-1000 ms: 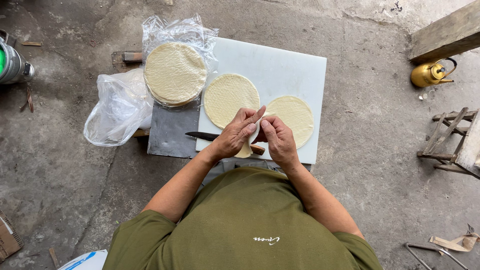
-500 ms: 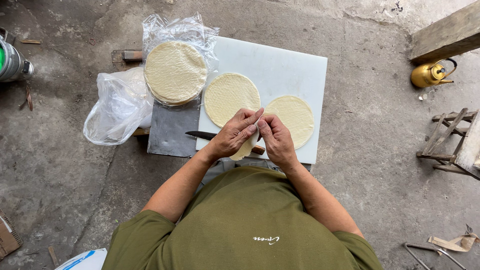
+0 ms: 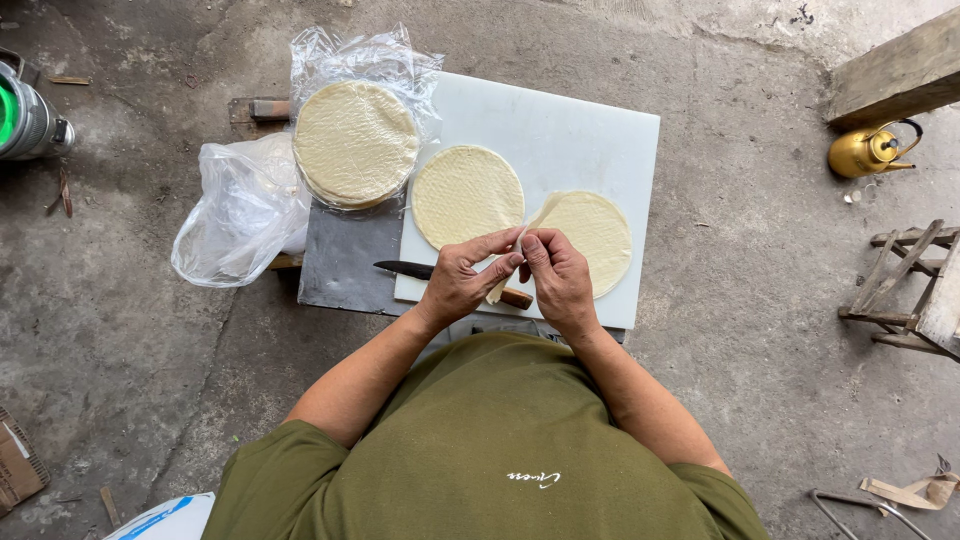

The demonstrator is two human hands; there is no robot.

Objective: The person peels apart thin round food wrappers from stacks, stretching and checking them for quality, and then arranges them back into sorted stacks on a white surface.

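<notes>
1. A thin pale wrapper sheet (image 3: 518, 250) is held up edge-on between both hands, just above the near edge of the white cutting board (image 3: 580, 130); its lower tip hangs down between the palms.
2. The left hand (image 3: 462, 280) pinches the sheet near its top with thumb and forefinger, the other fingers curled in beneath.
3. The right hand (image 3: 557, 280) pinches the same sheet from the other side, its fingertips pressed together and touching those of the left hand.
4. On the cutting board, just beyond the right hand, lies a round wrapper (image 3: 590, 238); the held sheet seems to lift from its left edge, though I cannot tell whether the two are joined.
5. A second round wrapper (image 3: 467, 195) lies flat on the board's left half, just beyond the left hand.
6. A knife (image 3: 410, 270) lies across the board's near left corner, dark blade pointing left onto a grey slab (image 3: 345, 260), wooden handle partly hidden under the hands.
7. Off the board's far left corner, a stack of round wrappers (image 3: 355, 142) sits in an opened clear wrapping.
8. Left of the board, beside that stack, lies a crumpled clear plastic bag (image 3: 235, 215).
9. Well to the right of the board, a yellow kettle (image 3: 865, 150) stands on the concrete floor.
</notes>
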